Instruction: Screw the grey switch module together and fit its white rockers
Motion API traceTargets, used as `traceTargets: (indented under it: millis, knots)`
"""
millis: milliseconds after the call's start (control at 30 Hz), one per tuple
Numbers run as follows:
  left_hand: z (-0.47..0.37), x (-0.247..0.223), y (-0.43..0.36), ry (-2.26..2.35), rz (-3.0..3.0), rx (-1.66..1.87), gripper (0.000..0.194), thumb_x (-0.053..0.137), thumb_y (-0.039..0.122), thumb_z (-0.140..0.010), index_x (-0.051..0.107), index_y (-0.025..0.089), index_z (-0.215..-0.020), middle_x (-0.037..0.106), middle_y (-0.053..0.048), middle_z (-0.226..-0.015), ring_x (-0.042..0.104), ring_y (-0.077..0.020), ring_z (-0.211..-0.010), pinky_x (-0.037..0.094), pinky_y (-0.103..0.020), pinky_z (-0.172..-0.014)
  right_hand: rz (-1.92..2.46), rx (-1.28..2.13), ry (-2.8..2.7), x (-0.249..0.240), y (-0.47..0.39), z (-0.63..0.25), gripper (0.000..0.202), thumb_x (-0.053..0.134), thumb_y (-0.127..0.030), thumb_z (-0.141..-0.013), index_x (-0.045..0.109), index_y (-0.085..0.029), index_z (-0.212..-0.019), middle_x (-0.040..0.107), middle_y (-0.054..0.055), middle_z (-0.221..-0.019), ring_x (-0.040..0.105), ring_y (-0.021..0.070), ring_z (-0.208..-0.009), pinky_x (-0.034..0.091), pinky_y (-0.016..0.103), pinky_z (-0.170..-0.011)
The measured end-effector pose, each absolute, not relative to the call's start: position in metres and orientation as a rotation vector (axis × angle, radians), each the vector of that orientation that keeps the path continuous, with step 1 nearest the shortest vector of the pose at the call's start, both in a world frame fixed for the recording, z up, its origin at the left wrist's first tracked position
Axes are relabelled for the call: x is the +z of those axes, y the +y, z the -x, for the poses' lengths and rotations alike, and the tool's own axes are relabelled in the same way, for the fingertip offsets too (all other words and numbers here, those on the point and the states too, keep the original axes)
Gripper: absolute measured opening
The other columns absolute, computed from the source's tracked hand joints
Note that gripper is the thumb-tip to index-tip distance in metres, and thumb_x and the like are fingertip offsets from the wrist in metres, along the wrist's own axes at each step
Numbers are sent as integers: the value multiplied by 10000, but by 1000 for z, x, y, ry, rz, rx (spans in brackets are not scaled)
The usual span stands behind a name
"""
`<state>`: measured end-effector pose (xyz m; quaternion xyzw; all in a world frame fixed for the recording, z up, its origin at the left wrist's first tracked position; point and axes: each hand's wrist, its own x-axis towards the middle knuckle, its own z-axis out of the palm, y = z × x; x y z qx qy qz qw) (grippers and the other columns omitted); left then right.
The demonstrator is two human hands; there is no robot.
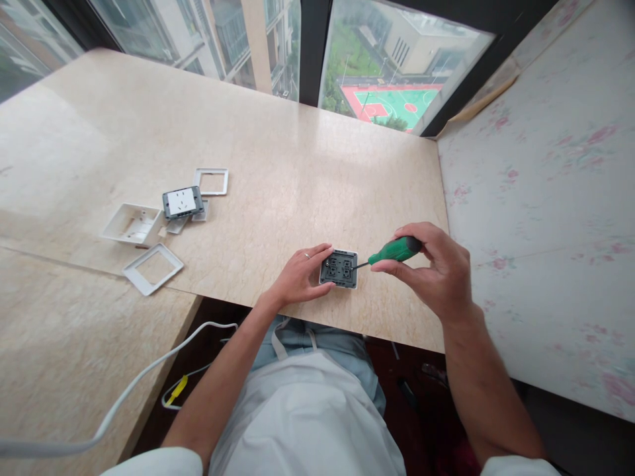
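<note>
The marble-patterned counter runs back to the window, its right edge against a wall papered in pink flowers. A white cord curves over the near-left part of it. The right hand is out over the near-right corner, its grip clamped on a green-handled screwdriver. The left hand lies at the front edge, its grip closed on the left side of a square electrical wall module. Towards the counter's left edge stands a white back box; one white frame lies just in front of it, and a smaller-looking frame lies beyond, behind a socket module. The wall module rests near the middle of the front edge, dark grey back upward; the screwdriver's tip seems to touch its right half, perhaps on a screw. A ring sits on a left finger.
</note>
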<state>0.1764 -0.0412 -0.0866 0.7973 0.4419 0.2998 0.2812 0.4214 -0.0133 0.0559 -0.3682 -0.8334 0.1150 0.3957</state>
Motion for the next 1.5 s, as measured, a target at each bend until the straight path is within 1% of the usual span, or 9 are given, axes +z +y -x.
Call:
traceTargets:
  millis: [167, 300, 400, 567, 700, 767, 933, 1200, 1500]
  knots:
    - [-177, -86, -41, 1182, -2132, 812, 728, 656, 477, -877, 430, 210, -1516, 452, -127, -1551, 448, -277, -1426, 370, -444, -1154, 958, 316, -2110, 57, -13, -422, 444, 875, -330, -733, 619, -230, -1081, 678, 31, -903, 659, 187, -775, 564, 325, -704]
    - [-177, -86, -41, 1185, -2135, 813, 723, 649, 482, -882, 430, 210, -1515, 452, -129, -1551, 447, -278, -1427, 369, -448, -1154, 912, 530, -2112, 55, -15, -423, 519, 809, -253, -825, 597, -262, -1299, 697, 79, -1159, 704, 234, -1006, 591, 397, -893]
    - [-176, -87, -41, 1178, -2143, 821, 730, 656, 479, -881, 427, 202, -1516, 452, -133, -1550, 445, -276, -1429, 367, -442, -1156, 846, 681, -2106, 51, -16, -425, 631, 711, -166, -904, 488, -331, -1471, 613, 92, -1368, 686, 240, -1125, 597, 427, -948]
    - [-177, -88, -41, 1179, -2140, 820, 731, 659, 481, -880, 424, 221, -1521, 454, -130, -1549, 444, -282, -1429, 367, -446, -1156, 794, 660, -2160, 55, -16, -428, 609, 665, -123, -923, 522, -366, -1463, 566, 79, -1442, 674, 248, -1163, 601, 435, -969]
    - [-177, -88, -41, 1178, -2143, 825, 735, 656, 478, -881, 414, 229, -1529, 451, -127, -1552, 442, -282, -1431, 368, -446, -1157, 801, 800, -2244, 68, -16, -431, 600, 546, -164, -993, 408, -346, -1547, 457, 87, -1554, 628, 259, -1253, 592, 442, -992]
    - [-177, -88, -41, 1180, -2142, 826, 730, 656, 475, -881, 420, 223, -1524, 451, -129, -1551, 441, -279, -1432, 367, -442, -1159, 843, 791, -2267, 73, -16, -432, 565, 536, -171, -996, 439, -322, -1532, 517, 86, -1505, 650, 247, -1222, 599, 426, -983]
    - [-177, -86, -41, 1194, -2121, 805, 724, 649, 485, -876, 433, 223, -1516, 450, -128, -1553, 439, -279, -1433, 362, -452, -1161, 909, 609, -2291, 79, -15, -429, 412, 605, -167, -962, 617, -276, -1359, 717, 60, -1197, 724, 213, -1025, 627, 392, -913]
    - [-177, -85, -41, 1194, -2131, 791, 721, 642, 489, -880, 439, 202, -1510, 449, -133, -1552, 438, -273, -1435, 357, -441, -1164, 942, 426, -2303, 85, -15, -423, 268, 721, -269, -904, 679, -254, -1168, 744, 33, -1006, 726, 196, -820, 643, 362, -781]
    - [-177, -86, -41, 1196, -2135, 792, 724, 650, 490, -880, 433, 210, -1513, 447, -131, -1554, 440, -274, -1432, 362, -438, -1161, 1042, 332, -2236, 88, -17, -422, 259, 769, -428, -843, 661, -240, -985, 713, 12, -823, 683, 173, -674, 630, 315, -657]
